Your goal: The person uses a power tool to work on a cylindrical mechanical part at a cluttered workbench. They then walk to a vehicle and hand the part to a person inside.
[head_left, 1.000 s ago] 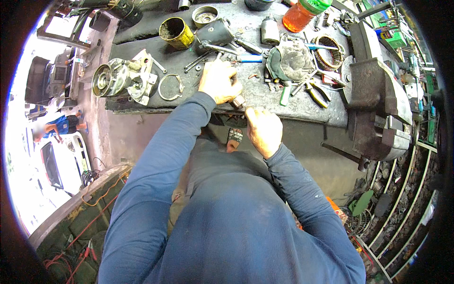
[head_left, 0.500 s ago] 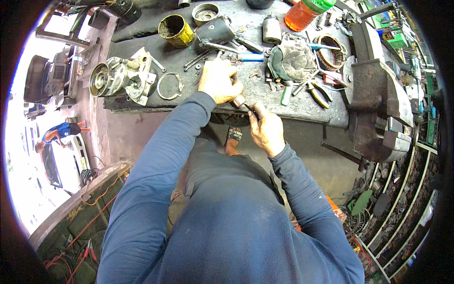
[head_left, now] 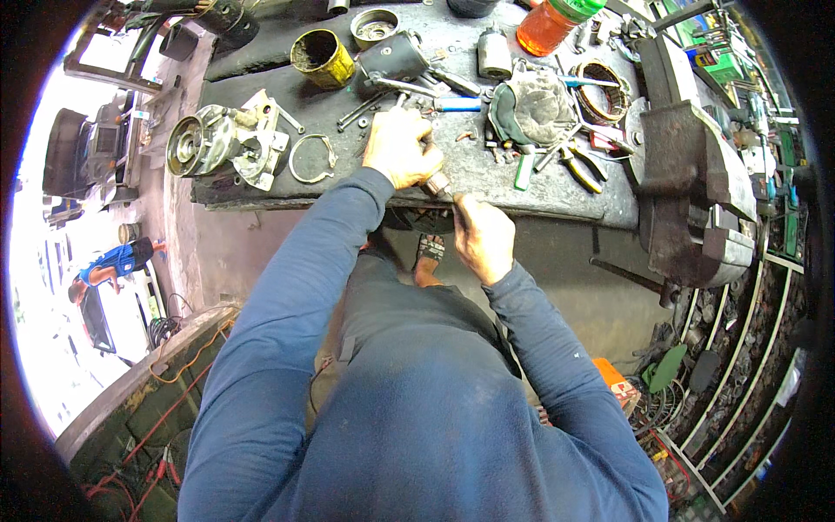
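Near the bench's front edge, my left hand (head_left: 402, 150) is closed around a small copper-brown cylindrical part (head_left: 437, 184), whose end sticks out toward my right hand. My right hand (head_left: 483, 233) is closed just beyond the front edge, its fingertips close to that end. It pinches a thin, dark tool, mostly hidden by the fingers now; whether its tip touches the part I cannot tell. Above my left hand lie a blue-handled screwdriver (head_left: 457, 104) and a spanner (head_left: 405, 87). A round metal clamp (head_left: 312, 158) rests to the left of it.
On the workbench (head_left: 261, 202) stand a cast metal housing (head_left: 209, 143), a yellow can (head_left: 322, 59), a dark cylinder (head_left: 391, 56), a wire-wound ring (head_left: 602, 91) and pliers (head_left: 583, 170). A bottle of orange liquid (head_left: 548, 28) is at the back. A large vise (head_left: 696, 183) bounds the right.
My right hand has shifted slightly left toward the copper-brown part, and the thin tool shows less between its fingers. My left hand keeps nearly the same place and hold.
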Demonstrator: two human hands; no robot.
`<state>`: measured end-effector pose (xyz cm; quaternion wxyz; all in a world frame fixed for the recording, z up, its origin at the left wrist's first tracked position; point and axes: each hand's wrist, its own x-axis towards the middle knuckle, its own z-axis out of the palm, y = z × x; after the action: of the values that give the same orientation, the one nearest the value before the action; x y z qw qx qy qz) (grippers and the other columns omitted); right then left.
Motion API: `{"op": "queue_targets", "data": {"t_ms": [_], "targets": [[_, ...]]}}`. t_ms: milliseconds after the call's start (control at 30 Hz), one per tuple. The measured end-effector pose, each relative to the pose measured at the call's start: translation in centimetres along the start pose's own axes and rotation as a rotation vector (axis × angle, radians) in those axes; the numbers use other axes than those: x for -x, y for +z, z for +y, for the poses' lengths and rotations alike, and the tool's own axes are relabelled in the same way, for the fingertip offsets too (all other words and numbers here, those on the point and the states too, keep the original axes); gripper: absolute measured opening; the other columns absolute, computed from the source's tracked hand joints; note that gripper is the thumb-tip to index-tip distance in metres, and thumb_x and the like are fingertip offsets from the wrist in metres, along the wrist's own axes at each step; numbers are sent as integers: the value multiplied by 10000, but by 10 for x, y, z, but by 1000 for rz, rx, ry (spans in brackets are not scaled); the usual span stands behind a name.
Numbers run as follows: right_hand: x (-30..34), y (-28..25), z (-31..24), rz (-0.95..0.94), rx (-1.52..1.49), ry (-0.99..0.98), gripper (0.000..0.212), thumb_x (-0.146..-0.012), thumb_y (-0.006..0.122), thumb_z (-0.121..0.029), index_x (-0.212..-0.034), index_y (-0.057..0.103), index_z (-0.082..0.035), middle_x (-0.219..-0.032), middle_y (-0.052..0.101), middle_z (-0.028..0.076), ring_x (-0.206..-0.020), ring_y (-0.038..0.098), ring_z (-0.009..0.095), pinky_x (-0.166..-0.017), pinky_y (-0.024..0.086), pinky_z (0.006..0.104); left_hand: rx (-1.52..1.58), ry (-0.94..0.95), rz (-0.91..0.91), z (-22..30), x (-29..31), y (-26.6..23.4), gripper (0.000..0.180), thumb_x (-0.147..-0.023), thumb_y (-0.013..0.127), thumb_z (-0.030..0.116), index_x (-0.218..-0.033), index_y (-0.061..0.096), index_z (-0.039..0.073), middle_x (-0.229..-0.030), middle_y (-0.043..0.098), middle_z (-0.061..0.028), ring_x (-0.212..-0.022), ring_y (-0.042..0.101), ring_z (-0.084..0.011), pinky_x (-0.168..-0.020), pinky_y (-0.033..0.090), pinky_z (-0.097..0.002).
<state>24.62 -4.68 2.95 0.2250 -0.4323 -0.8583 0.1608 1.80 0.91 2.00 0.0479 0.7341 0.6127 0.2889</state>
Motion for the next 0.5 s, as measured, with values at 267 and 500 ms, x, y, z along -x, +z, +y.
{"op": "queue_targets", "data": {"t_ms": [267, 500], "targets": [[-2, -14, -11, 99, -177, 57, 98, -933, 700, -62, -1024, 664, -58, -826, 660, 166, -765, 689, 368, -690, 551, 427, 19, 5, 9, -7, -1, 0, 296, -701, 737, 382, -752, 677, 96, -827, 640, -122, -850, 621, -353, -783, 494, -496], [-9, -7, -12, 98, -96, -10, 95, -952, 695, -152, -969, 613, -107, -681, 609, 116, -623, 642, 328, -567, 507, 442, 137, 22, 95, -8, 2, 3, 257, -664, 766, 333, -704, 666, 100, -773, 626, -125, -806, 622, -365, -768, 496, -490]]}}
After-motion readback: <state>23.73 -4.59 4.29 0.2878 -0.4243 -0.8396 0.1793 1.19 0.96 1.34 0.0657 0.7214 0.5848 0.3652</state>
